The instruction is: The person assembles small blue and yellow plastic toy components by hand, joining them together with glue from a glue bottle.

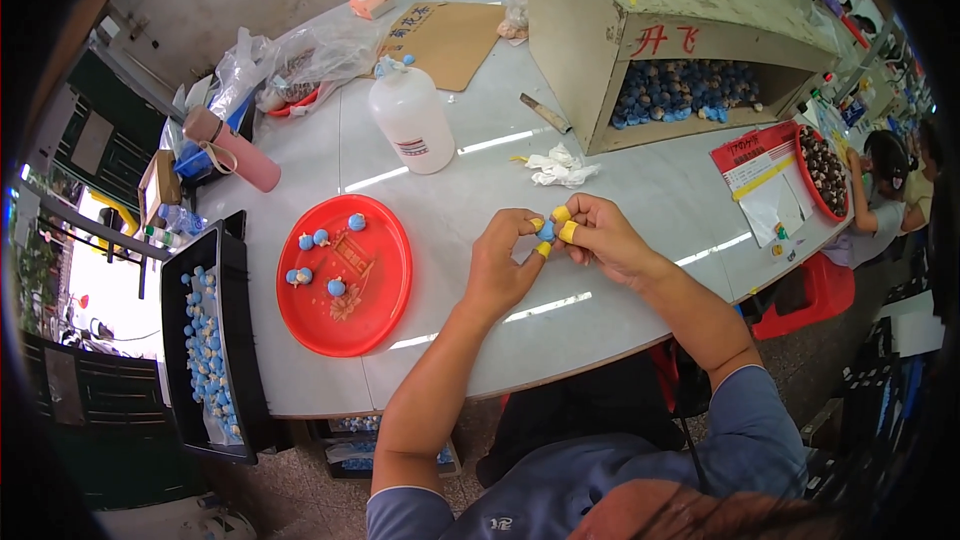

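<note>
Right there over the white table [640,190], the left hand [500,265] and right hand [600,235] were pinched together on a small blue piece [546,231], yellow-capped fingertips [567,231] seemingly for grip, while the red tray [385,315] of like pieces sat within easy reach.

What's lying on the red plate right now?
The red plate holds about six small blue balls, spread over its upper left, two of them touching. A faint pattern shows at its centre. Nothing hides the plate; both hands work to its right, off it.
</note>
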Tool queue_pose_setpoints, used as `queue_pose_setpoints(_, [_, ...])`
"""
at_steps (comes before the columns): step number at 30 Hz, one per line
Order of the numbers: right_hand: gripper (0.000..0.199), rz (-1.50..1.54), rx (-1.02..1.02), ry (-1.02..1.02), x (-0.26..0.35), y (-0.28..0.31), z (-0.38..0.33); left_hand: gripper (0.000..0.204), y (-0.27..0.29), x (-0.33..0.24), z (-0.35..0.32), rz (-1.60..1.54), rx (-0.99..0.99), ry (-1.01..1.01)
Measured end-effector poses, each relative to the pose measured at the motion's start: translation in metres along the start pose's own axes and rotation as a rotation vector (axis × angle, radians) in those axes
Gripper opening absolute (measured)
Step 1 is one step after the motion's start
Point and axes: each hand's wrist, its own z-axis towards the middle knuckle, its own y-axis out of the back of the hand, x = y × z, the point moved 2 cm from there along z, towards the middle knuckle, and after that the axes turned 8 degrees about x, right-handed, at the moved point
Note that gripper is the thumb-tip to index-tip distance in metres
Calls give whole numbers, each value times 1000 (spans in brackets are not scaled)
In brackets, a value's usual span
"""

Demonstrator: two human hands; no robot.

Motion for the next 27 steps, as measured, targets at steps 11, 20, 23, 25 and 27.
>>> queue_pose_setpoints(11, [15,111,63,7,0,0,0,33,-2,2,-1,13,-26,-49])
queue_pose_setpoints(20, [16,98,44,58,-3,-4,1,32,-5,-2,-1,96,-64,-113])
queue_pose_setpoints(23, [15,103,31,53,-1,-7,0,32,-5,-3,-1,99,-88,-96])
queue_pose_setpoints(25, [14,114,30,68,-2,-7,1,32,-6,-3,-1,112,-98,-116])
queue_pose_setpoints(27, [13,126,27,81,-4,-5,2,33,-6,-3,0,123,-106,-135])
